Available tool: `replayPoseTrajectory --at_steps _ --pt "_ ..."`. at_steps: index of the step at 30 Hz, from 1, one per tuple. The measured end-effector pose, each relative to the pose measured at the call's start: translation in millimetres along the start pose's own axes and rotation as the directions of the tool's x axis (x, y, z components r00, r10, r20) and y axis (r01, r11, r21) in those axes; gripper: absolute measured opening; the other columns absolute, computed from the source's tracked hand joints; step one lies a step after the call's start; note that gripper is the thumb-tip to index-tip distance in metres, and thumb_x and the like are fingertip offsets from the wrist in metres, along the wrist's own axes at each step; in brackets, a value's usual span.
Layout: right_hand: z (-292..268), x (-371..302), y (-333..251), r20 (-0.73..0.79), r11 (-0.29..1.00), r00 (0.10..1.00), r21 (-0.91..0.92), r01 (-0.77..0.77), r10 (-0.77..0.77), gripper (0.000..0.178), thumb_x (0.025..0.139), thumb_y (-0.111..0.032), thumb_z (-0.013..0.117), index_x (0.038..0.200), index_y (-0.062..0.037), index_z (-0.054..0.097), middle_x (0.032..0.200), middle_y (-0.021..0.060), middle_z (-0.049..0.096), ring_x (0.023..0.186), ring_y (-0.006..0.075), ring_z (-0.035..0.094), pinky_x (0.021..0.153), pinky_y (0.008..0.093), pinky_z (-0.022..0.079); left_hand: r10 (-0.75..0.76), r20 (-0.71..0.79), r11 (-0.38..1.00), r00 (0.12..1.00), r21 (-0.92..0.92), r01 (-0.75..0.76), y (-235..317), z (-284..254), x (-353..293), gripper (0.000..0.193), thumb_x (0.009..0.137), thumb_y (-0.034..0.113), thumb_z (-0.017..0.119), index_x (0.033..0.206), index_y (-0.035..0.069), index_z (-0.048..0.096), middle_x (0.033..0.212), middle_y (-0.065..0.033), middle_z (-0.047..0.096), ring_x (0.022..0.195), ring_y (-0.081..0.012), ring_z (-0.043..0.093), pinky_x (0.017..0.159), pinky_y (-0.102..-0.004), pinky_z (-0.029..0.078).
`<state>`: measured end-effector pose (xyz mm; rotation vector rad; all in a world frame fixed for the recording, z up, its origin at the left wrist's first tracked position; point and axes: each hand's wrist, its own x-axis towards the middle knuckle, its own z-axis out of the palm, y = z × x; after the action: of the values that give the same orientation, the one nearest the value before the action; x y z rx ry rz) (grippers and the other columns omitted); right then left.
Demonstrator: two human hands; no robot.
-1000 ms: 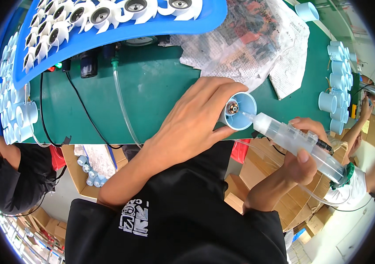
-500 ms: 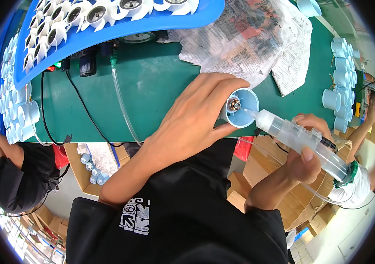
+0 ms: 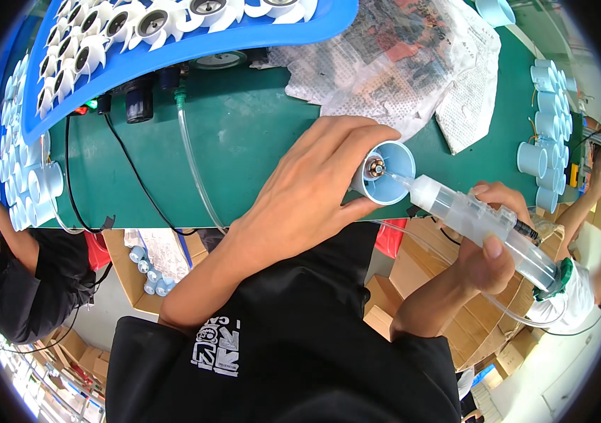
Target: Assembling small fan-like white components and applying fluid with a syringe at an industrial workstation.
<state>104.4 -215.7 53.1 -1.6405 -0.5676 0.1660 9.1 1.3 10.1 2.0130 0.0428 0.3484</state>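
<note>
My left hand (image 3: 314,187) is closed round a light-blue plastic cup-shaped housing (image 3: 398,185) at the front edge of the green table, its open end tilted toward my right. Inside sits a small round copper-and-metal motor part (image 3: 375,167). My right hand (image 3: 492,247) grips a clear dispensing syringe (image 3: 456,211) with a green-rimmed end and a thin tube. The fine nozzle of the syringe reaches into the housing, close to the metal part; whether it touches is too small to tell.
A blue tray (image 3: 195,53) of white fan impellers (image 3: 152,25) stands at the far left. Stained paper sheets (image 3: 399,70) cover the back middle. Light-blue housings (image 3: 532,161) line both sides. A clear air hose (image 3: 195,155) and black cables cross the green table (image 3: 244,120). Co-workers are on both sides.
My hands, the housing and the syringe stay practically still. At the far left, a co-worker's hand has risen.
</note>
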Motion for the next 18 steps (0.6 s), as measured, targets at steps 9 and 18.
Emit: replayPoseTrajectory --at_steps 9,18 --pt "15.8 15.2 24.8 -0.068 0.541 0.904 0.819 -0.191 0.422 0.023 0.098 -0.025 0.053 0.097 -0.0023 0.050 0.060 -0.0012 0.033 0.052 0.0097 0.036 0.044 0.0241 0.037 0.023 -0.003 1.000 1.000 0.011 -0.023 1.0 -6.2 -2.5 0.059 0.068 0.010 0.077 0.122 0.005 0.053 0.120 -0.0141 0.054 0.111 -0.0341 0.051 0.095 -0.0413 0.042" --pt "41.7 25.7 33.3 0.094 0.235 0.787 0.927 -0.293 0.610 0.054 0.100 -0.035 0.045 0.124 0.0139 0.041 0.082 0.0081 0.047 0.077 0.0188 0.049 0.070 0.0320 0.052 0.054 0.016 0.998 0.998 -0.044 -0.053 2.3 -6.9 -11.1 0.059 0.075 0.015 0.076 0.125 0.005 0.047 0.123 -0.0119 0.051 0.116 -0.0317 0.048 0.102 -0.0421 0.037"
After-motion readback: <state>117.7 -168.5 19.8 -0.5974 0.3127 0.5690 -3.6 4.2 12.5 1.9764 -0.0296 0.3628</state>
